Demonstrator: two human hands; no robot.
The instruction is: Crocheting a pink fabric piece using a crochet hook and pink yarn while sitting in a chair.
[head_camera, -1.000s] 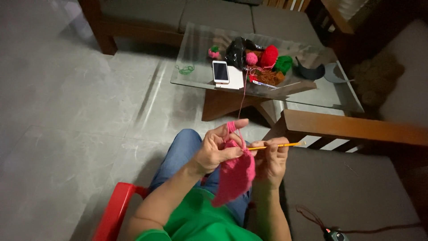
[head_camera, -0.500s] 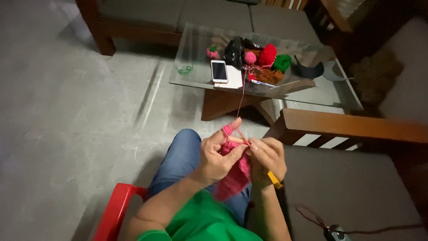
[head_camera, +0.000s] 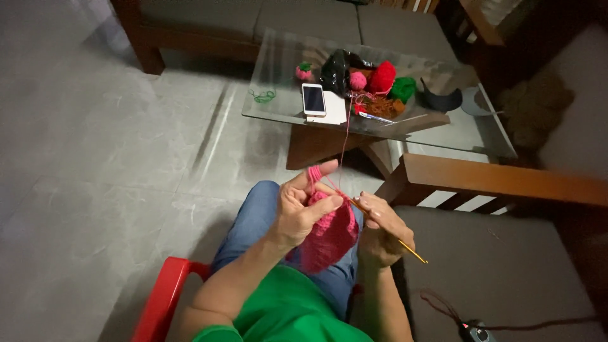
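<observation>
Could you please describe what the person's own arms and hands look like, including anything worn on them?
Both forearms are bare, as are the left hand and right hand: no gloves, rings or watch show. A bright green short-sleeved top ends above the elbows.

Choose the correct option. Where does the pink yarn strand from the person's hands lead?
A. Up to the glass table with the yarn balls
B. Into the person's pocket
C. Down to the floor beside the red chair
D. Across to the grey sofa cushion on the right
A: the pink yarn strand rises from the left hand and the pink crochet piece to the glass table by the yarn balls.
</observation>
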